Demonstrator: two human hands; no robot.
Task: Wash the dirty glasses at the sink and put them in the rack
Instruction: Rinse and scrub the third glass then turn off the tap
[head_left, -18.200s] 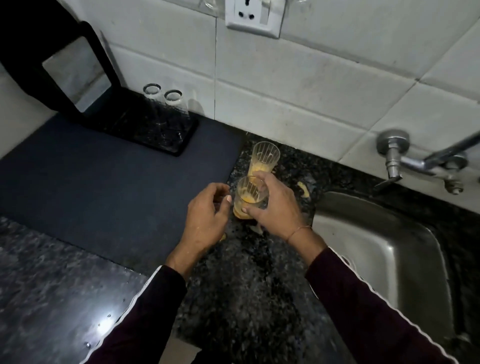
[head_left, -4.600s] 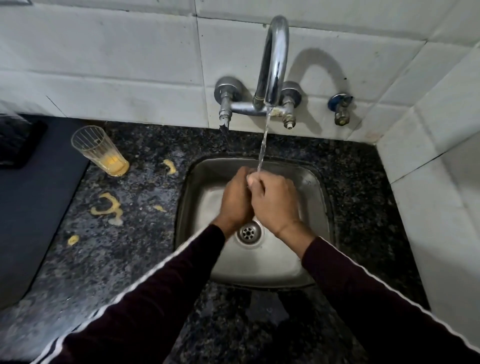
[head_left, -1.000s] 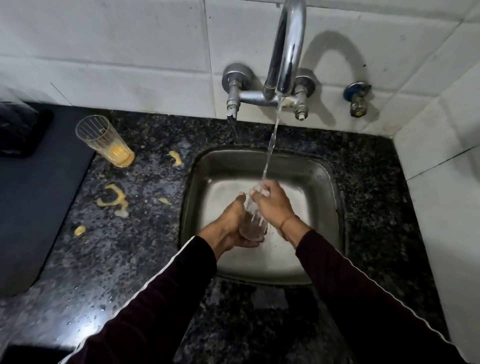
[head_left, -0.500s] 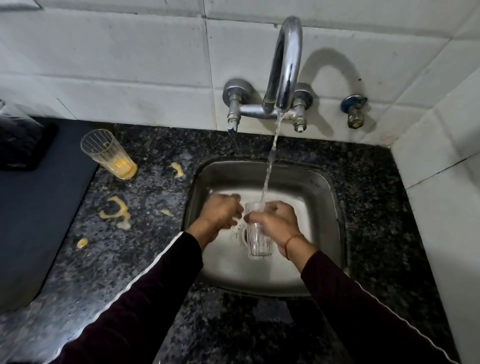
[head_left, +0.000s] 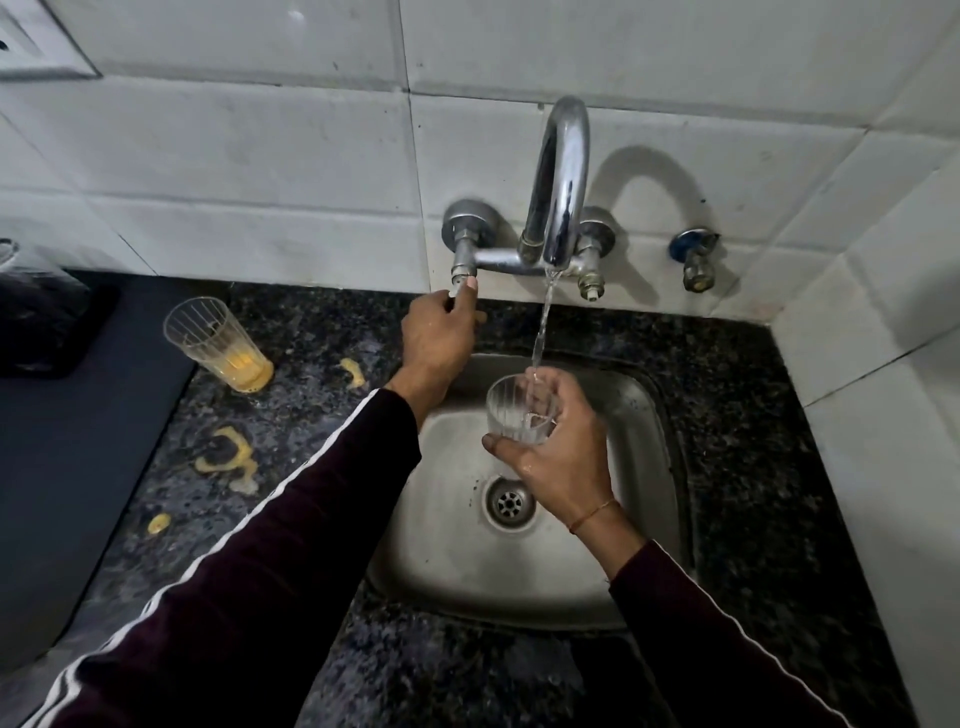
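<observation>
1. Your right hand (head_left: 558, 447) held a clear ribbed glass (head_left: 519, 410) upright over the sink (head_left: 649, 415), fingers wrapped round its far side, thumb under its near side.
2. Water ran from the tap spout (head_left: 563, 171) into that glass.
3. Your left hand (head_left: 439, 338) had its grip on the left tap handle (head_left: 462, 278).
4. A second glass (head_left: 213, 343), with orange residue at its bottom, stood on the counter (head_left: 311, 332) to the left of the sink.
5. Yellow spills (head_left: 226, 452) lay on the counter near it.
</observation>
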